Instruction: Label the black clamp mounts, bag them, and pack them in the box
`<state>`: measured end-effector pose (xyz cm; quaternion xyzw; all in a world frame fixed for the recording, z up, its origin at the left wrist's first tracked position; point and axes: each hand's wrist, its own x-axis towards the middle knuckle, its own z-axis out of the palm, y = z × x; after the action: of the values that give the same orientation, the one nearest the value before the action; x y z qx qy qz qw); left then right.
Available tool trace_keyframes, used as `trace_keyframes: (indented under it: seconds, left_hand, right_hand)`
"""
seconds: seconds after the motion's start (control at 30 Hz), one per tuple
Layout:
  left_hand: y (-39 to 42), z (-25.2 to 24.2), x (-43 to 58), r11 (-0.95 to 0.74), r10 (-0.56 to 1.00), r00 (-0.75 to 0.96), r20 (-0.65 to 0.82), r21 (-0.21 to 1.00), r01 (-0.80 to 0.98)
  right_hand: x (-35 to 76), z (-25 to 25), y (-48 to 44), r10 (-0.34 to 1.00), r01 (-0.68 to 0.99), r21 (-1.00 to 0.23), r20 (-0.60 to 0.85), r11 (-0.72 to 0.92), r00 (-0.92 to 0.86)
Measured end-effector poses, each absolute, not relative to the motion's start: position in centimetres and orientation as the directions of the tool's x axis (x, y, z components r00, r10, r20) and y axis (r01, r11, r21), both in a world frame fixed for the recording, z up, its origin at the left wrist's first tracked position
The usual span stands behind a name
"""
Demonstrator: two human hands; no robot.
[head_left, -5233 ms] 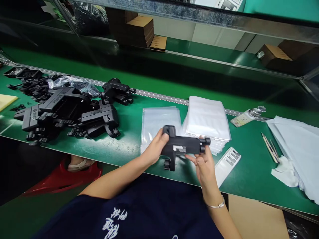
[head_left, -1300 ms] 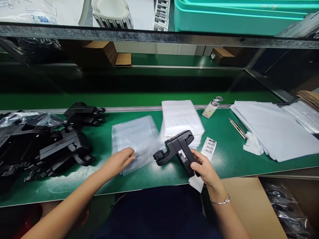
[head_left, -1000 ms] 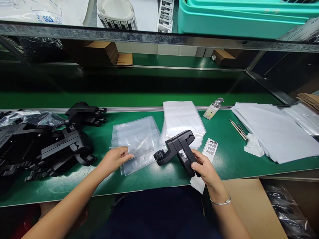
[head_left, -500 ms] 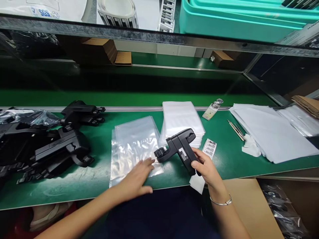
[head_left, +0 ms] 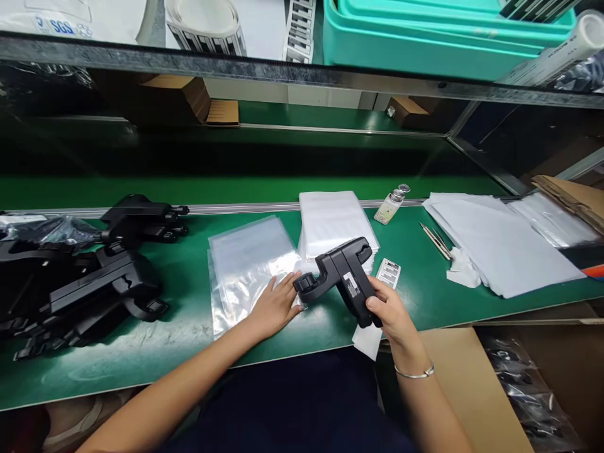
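In my right hand (head_left: pixel 389 311) is a black plastic bracket (head_left: pixel 343 277) with a small white label on its body, a knob at its left end and a hooked upper end. Thumb and fingers close around its lower part. My left hand (head_left: pixel 275 306) lies flat, fingers spread, on the lower right part of some clear plastic bags (head_left: pixel 250 258). Behind the bracket stands a stack of white translucent sleeves (head_left: pixel 335 217). A strip of printed labels (head_left: pixel 389 272) lies partly hidden behind my right hand, its white backing hanging toward the table's front edge.
More black plastic parts (head_left: pixel 104 283) are piled at the left. A small bottle (head_left: pixel 391 204), tweezers (head_left: pixel 436 242) and white sheets (head_left: pixel 500 245) lie to the right. Overhead, a metal shelf edge (head_left: pixel 264 70) carries a label roll (head_left: pixel 205 25) and teal bins (head_left: pixel 415 47). An open carton (head_left: pixel 467 384) stands below right.
My left hand has moved up and forward onto the bags and now rests flat. The bracket stays in my right hand, barely shifted. The whole view has swung slightly.
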<state>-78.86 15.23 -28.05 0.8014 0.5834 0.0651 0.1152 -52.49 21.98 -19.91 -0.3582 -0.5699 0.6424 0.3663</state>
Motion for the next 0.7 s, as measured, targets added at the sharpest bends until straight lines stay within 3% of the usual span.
trace_keyframes:
  seconds: [0.17,0.3,0.47,0.7]
  left_hand:
    - [13.6,-28.0,-79.8,-0.269,0.963,0.246,0.108,0.326,0.906]
    - [12.8,-27.4,-82.3,-0.146,0.986,0.166,-0.001,0.473,0.869]
    - [13.7,-26.0,-84.0,-0.032,0.987,0.123,-0.104,0.62,0.784]
    - [12.7,-27.0,-84.1,-0.102,0.993,0.121,0.005,0.566,0.818]
  right_hand:
    - [-51.6,-20.2,21.3,0.875,-0.211,-0.946,-0.122,-0.245,-0.468]
    - [-50.9,-21.3,20.9,0.851,-0.384,-0.815,-0.23,-0.433,-0.472]
    - [-50.8,-21.9,21.0,0.769,-0.43,-0.693,-0.289,-0.579,-0.57]
    - [-50.8,-21.3,21.1,0.71,-0.422,-0.649,-0.272,-0.634,-0.65]
